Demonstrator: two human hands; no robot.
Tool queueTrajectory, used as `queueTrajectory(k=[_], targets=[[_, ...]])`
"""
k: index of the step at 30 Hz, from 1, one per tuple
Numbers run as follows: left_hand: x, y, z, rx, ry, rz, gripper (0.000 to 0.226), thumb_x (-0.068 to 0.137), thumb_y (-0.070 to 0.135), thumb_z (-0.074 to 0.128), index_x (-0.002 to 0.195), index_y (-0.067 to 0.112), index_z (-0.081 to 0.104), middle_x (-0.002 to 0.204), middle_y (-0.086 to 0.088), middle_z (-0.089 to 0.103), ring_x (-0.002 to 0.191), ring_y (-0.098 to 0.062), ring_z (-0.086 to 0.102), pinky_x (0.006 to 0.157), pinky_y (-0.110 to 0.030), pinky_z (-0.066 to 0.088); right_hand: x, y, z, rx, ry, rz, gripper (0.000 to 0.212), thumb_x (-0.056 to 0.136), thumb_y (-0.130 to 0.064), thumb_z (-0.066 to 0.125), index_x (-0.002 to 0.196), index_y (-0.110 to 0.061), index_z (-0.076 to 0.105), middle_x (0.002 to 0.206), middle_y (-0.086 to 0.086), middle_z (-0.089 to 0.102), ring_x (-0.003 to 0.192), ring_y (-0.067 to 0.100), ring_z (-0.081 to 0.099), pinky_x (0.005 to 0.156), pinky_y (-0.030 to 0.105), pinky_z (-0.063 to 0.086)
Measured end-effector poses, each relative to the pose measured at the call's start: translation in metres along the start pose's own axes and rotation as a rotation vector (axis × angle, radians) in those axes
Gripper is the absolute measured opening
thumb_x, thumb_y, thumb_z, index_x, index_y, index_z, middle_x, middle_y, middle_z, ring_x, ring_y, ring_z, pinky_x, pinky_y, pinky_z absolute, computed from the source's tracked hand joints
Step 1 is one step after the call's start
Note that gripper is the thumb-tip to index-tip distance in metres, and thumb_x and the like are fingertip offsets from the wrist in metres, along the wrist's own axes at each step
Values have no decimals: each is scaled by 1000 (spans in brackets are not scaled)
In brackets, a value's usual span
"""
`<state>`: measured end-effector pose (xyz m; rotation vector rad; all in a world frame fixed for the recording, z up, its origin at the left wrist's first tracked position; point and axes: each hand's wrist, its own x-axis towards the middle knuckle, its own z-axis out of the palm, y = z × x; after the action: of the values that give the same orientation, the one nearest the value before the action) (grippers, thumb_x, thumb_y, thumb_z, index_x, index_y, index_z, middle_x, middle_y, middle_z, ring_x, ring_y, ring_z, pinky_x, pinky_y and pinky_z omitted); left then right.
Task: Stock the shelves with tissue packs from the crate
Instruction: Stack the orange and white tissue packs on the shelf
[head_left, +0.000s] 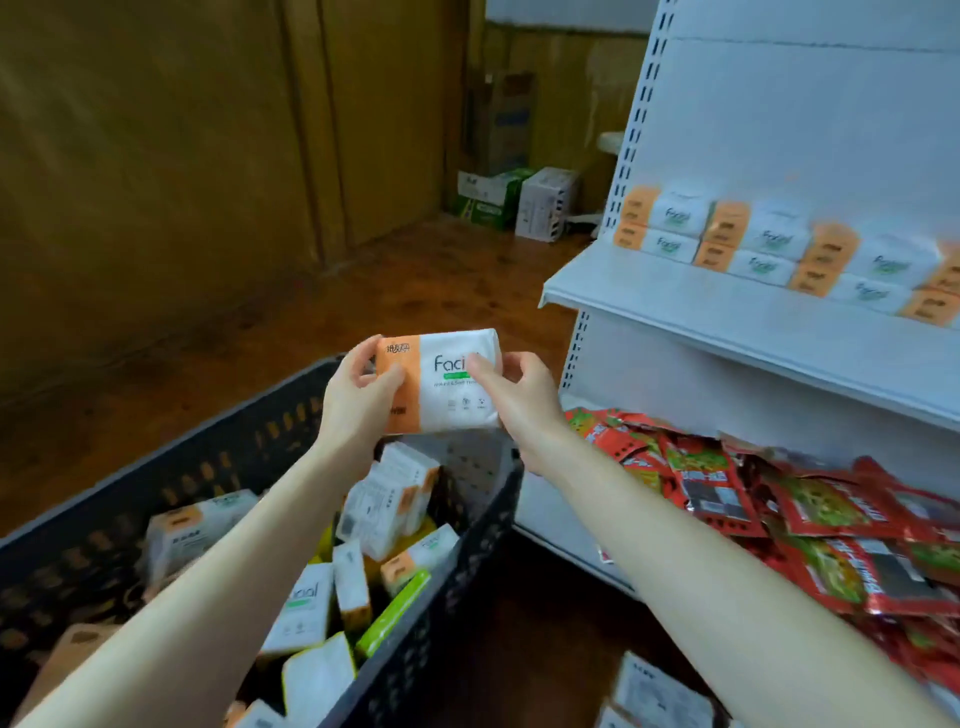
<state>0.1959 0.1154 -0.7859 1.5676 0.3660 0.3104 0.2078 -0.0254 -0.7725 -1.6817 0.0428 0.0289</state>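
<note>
The crate (208, 467) is sitting low on the left, with loose tissue packs (387, 506) lying jumbled inside it. The shelving unit (779, 130) is standing just to its right. Above the crate's far end, the left hand (358, 395) and the right hand (522, 402) are gripping one pack (447, 387) by its left and right edges. Stacked packs (769, 244) are sitting two high along the upper shelf (701, 312). Snack packets (779, 509) are lying heaped on the shelf below. Cartons (519, 202) are standing on the floor behind, by the far wall.
</note>
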Motion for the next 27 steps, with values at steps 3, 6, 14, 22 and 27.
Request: queueTrajectory(k=[3,6,14,22,27], targets=[[-16,27,63,-31,-56,54,34,91,13,51,124,16,48,107,-6,61,94,-24,63,75,-39,55,3,-20,-66,84,143,-77,21,86,-22,63,102,-14,52,99,2,63,83,13,62,67,23,51],[-40,52,132,-28,-77,108,16,88,18,56,101,11,54,97,-6,64,87,-21,64,76,-36,54,-1,-35,-136,196,283,-129,18,85,-13,62,99,-16,52,90,-3,61,80,11,60,62,17,48],[-113,83,289,235,-583,488,46,76,40,68,114,20,53,112,-1,58,100,-14,59,86,-32,50,-15,-39,-319,216,725,-208,13,83,-12,62,94,-7,65,93,10,68,88,23,64,77,35,50],[-158,93,398,507,-829,590,55,81,28,70,127,10,44,117,-5,64,104,-21,61,78,-24,44,-48,-28,-439,-199,677,29,24,82,-9,59,59,-9,54,57,-1,45,52,12,37,38,15,26],[-173,89,460,618,-913,658,46,83,29,67,120,9,48,115,-7,65,103,-23,61,77,-24,42,-65,-25,-493,-385,633,110,23,79,-8,69,97,-12,55,97,1,61,83,13,58,66,13,44]])
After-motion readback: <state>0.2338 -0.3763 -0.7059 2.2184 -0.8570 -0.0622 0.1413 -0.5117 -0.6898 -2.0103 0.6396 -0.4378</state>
